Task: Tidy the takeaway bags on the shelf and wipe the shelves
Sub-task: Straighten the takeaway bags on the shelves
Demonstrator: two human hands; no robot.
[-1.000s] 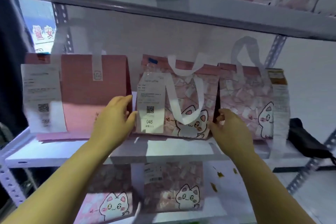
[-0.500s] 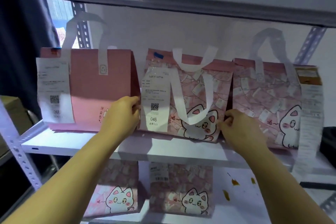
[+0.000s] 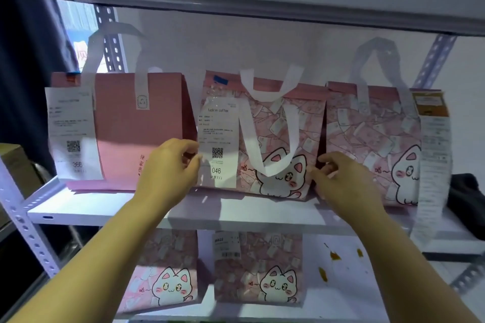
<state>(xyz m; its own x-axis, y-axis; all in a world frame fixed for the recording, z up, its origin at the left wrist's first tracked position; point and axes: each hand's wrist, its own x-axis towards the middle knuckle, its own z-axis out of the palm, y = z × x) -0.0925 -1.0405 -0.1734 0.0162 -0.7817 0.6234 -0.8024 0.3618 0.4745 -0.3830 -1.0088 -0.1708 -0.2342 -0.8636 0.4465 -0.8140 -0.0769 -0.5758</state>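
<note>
Three takeaway bags [image 3: 131,126] stand along the front edge of the shelf [image 3: 105,208]. The left hand [image 3: 168,168] pinches the middle bag [image 3: 273,136] at its left side, and the curled fingers of the right hand [image 3: 346,181] grip its right side.

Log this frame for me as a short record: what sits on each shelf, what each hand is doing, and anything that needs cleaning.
middle shelf: three bags upright in a row: plain pink bag, 046 bag with cat print, right cat-print bag with a long receipt
left hand: grips the 046 bag's lower left edge
right hand: pinches its lower right edge
lower shelf: two cat-print bags; orange stains to their right
dark object: at the middle shelf's right end, unidentifiable
</note>
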